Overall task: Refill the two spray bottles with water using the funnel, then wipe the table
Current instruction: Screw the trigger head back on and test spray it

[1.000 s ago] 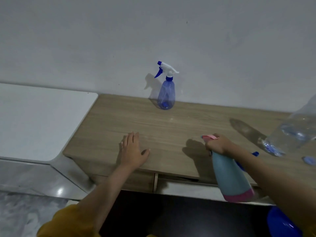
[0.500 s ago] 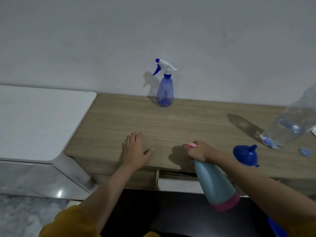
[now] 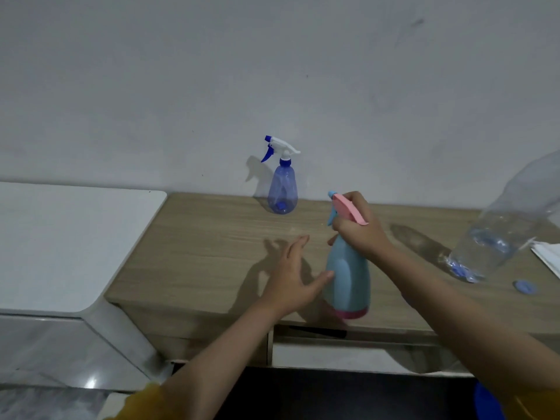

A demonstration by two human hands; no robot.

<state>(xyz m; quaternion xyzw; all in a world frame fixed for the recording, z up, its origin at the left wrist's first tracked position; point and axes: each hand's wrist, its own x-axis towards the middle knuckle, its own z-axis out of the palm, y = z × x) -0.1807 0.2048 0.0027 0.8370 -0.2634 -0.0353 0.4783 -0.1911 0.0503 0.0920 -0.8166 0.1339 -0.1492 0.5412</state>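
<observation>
the right hand (image 3: 360, 230) has its fingers closed around the neck of the pale blue spray bottle (image 3: 348, 277), standing upright near the tabletop's (image 3: 212, 244) front edge. the left hand (image 3: 292, 278), fingers spread open, sits at the bottle's 9 o'clock, thumb touching its side. the clear blue spray bottle (image 3: 282, 189) stands at 11 o'clock, against the wall.

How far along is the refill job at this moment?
Early. Nothing looks refilled: the purple spray bottle by the wall has its trigger head on and looks near empty. In hand: the right hand grips the teal spray bottle at its pink head, and the left hand reaches for its body. The large water bottle stands uncapped. Left: uncapping, filling both, wiping. No funnel shows.
</observation>
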